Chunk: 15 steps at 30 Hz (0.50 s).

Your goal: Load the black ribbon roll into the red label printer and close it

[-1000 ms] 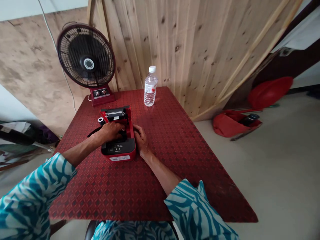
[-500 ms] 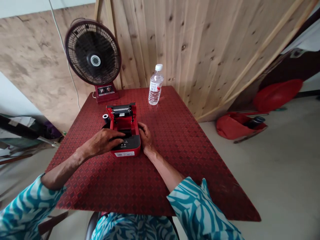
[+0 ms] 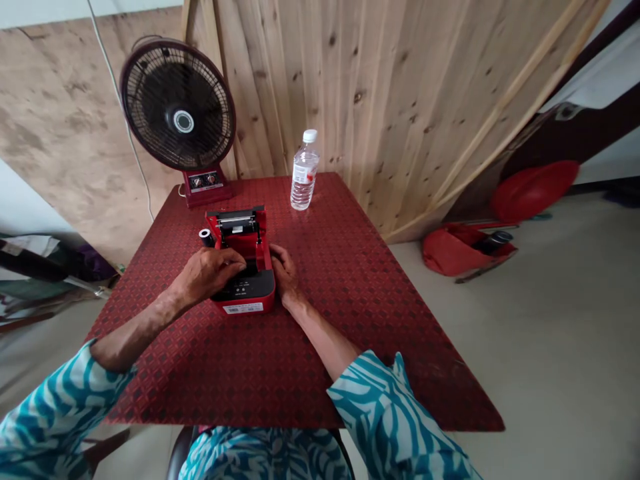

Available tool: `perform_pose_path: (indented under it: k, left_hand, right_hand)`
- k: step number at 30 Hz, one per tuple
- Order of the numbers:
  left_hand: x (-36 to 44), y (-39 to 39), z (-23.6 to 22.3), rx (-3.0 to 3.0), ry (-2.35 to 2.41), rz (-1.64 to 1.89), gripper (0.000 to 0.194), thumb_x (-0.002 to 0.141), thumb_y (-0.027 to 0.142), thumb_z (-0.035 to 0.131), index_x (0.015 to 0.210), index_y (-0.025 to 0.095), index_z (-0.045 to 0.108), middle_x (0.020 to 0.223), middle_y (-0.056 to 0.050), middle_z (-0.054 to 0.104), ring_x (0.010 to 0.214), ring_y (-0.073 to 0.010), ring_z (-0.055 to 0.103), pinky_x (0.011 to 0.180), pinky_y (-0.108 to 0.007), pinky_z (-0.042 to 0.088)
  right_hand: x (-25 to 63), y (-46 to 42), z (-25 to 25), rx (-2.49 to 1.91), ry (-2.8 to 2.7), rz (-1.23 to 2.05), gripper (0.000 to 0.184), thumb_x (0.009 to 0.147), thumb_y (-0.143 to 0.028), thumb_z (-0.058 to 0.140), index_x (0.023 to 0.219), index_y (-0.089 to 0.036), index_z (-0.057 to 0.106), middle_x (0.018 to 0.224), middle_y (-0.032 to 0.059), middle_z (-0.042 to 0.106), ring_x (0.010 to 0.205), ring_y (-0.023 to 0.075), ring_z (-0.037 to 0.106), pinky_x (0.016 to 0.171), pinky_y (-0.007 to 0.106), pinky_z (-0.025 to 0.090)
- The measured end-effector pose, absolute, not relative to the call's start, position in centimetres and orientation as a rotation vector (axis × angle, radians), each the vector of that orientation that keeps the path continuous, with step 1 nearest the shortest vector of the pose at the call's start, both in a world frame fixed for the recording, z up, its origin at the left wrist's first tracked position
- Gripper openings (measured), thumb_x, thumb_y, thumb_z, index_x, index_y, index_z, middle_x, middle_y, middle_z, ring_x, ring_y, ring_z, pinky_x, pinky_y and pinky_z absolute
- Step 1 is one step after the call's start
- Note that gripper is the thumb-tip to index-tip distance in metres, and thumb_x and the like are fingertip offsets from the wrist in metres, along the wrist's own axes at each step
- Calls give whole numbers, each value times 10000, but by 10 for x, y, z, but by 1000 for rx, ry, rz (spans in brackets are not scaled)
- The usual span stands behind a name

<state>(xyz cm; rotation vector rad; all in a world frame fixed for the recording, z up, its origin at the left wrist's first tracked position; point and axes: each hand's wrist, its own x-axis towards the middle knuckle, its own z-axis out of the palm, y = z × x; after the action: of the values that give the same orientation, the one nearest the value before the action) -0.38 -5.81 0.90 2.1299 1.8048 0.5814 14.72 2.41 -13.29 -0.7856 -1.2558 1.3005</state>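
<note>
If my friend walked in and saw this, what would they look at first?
Probably the open red-and-black thermal printer in the middle of the red patterned table, with the left hand and right hand on it. Next comes the dark desk fan at the table's far left corner, then the clear water bottle near the far edge.

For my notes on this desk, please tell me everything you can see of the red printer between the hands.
The small thermal label printer has a glossy red plastic-looking shell, a black front panel with small buttons, and a white sticker on its front edge. Its top is open, exposing a red compartment and a black mechanism at the rear. It sits flat on the red patterned table. The left hand lies over its top; the right hand touches its side.
</note>
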Motion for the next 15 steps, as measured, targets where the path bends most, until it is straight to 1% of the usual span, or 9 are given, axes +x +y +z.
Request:
perform_pose_path:
  k: [4, 10, 15]
  left_hand:
    - [3, -75, 12, 2451, 1746, 691, 239, 906, 327, 486, 855, 203, 684, 846, -41, 737, 816, -201, 657, 825, -340, 441]
    - [13, -98, 5, 2665, 1698, 580, 239, 949, 272, 437, 896, 233, 667, 914, -22, 745, 907, -185, 657, 959, -377, 364]
    - [15, -108, -7, 2825, 1634, 567, 207, 939, 170, 459, 978, 232, 653, 987, -16, 739, 977, -179, 648, 1023, -400, 308]
  right_hand:
    - [148, 24, -132, -785, -1265, 1289, 300, 821, -302, 498, 1081, -247, 636, 1140, 32, 654, 1099, 202, 573, 1004, 387, 411]
    - [147, 22, -131, -763, -1239, 1311, 299, 822, -302, 498, 1083, -245, 632, 1141, 31, 653, 1104, 194, 567, 999, 373, 414]
    - [147, 22, -130, -764, -1235, 1317, 303, 825, -304, 504, 1091, -236, 629, 1145, 38, 653, 1108, 199, 567, 1002, 377, 416]
